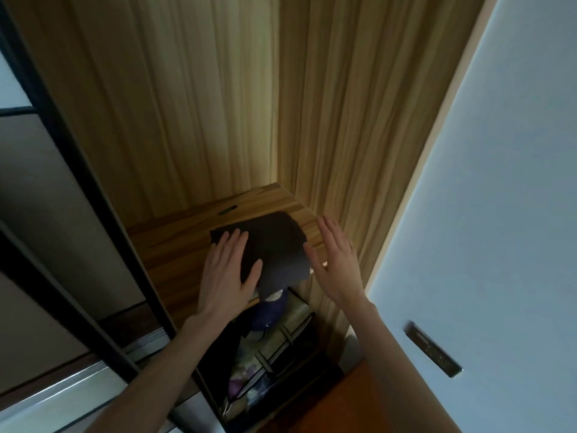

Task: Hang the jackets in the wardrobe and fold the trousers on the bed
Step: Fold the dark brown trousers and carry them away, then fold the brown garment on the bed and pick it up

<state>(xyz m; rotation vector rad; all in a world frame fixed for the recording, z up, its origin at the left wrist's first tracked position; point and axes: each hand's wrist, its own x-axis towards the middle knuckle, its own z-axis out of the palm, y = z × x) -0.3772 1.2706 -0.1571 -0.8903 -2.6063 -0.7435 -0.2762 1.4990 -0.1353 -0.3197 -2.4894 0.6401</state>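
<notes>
Head view: folded dark trousers [274, 245] lie on wooden wardrobe shelf [175, 245].

Two bare forearms show from the bottom edge, with no sleeve, watch, bracelet or glove anywhere along them. The left hand [226, 270] and the right hand [338, 264] are bare too, with no rings on the fingers. The forearms are slim, the fingers long with short nails.

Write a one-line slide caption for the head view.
Left hand pressing a folded dark garment flat on a wooden wardrobe shelf, right hand open beside it.
</notes>
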